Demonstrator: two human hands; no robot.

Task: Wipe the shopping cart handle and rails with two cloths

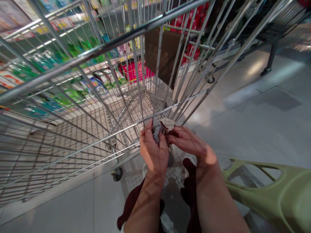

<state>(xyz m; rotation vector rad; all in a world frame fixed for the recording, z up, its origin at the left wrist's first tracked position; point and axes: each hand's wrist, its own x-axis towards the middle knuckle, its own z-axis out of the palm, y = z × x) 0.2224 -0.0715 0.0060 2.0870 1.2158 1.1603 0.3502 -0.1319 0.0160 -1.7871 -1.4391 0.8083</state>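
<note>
Both hands meet just below the near corner of a metal wire trolley (97, 51). My left hand (153, 149) is closed round a crumpled grey-and-beige rag or paper wad (162, 127). My right hand (188, 141) pinches the same wad from the right, fingers curled on its beige edge. The wad sits right against the lower horizontal bar of the trolley (136, 124). Most of the wad is hidden between the fingers.
The wire trolley fills the left and top; a brown card (166, 56) hangs inside it and a castor (117, 174) shows below. Store shelves with green and red packs stand behind. A pale green plastic frame (274, 191) lies at the right on the tiled floor.
</note>
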